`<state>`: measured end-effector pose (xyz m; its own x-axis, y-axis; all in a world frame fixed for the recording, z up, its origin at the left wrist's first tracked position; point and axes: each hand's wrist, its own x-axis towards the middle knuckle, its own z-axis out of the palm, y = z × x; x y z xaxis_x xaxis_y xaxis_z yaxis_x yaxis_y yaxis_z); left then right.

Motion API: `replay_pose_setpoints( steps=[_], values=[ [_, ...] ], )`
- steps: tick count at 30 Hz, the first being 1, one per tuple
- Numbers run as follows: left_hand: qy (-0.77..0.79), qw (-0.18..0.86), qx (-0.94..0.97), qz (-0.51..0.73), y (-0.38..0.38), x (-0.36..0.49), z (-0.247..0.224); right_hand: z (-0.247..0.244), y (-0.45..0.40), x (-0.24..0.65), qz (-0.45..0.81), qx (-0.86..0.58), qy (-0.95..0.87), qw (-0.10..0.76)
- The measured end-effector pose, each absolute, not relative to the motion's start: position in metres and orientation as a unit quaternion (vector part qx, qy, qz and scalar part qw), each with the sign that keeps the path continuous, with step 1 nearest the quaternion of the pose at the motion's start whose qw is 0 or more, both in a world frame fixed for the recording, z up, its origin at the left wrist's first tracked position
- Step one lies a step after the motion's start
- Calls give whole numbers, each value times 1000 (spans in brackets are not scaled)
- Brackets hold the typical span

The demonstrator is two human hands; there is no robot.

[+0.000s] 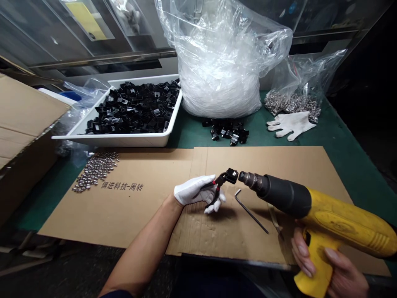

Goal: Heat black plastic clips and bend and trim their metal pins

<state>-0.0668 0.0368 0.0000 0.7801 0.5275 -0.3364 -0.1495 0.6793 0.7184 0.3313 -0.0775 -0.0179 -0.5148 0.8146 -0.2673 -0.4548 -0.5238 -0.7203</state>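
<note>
Our yellow heat gun (344,223) reaches the right edge of view; our bare right hand (339,269) is closed round its handle, some fingers hidden. Our gloved left hand (198,192) is clamped on pliers (219,182), their tips holding a black part (231,176) just beside the nozzle (249,180). Below is cardboard (155,223) on a green table (190,134), with a hex key (251,213). Shadow swallows the room's right side. Behind, a white tray (124,140) holds black clips (136,107), a large clear bag (220,66) translucent contents we can't identify, and a smaller bag (313,72) shiny metal pieces (291,102).
</note>
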Motion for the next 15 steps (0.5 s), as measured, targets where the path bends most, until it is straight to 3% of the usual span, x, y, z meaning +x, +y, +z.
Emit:
replay_pose_setpoints(
  steps=[15],
  values=[
    [262,881,343,193,38,-68,-1,-19,-78,329,811,-297,-285,415]
  ],
)
